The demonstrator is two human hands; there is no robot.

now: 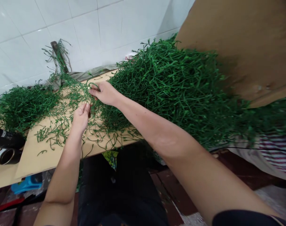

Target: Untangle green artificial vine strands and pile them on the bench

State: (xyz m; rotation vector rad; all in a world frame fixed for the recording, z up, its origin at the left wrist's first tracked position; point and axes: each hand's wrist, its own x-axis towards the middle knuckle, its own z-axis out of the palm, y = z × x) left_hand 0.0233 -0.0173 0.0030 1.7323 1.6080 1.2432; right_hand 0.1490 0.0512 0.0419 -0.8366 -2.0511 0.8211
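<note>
A big heap of green plastic stems [180, 84] covers the right side of a cardboard-topped table [34, 153]. A smaller heap of the same stems [22, 106] lies at the far left, and loose stems are strewn between them. My right hand [105, 93] reaches across to the heap's left edge, fingers pinched on a green stem. Just below it, my left hand [81, 116] rests among the loose stems with fingers curled around a strand.
A white tiled wall [86, 31] backs the table. A large brown cardboard sheet [246, 44] leans at the right. A black bottle [6, 138] and a tape roll [8, 156] lie at the left edge. A blue object [27, 183] sits under the table.
</note>
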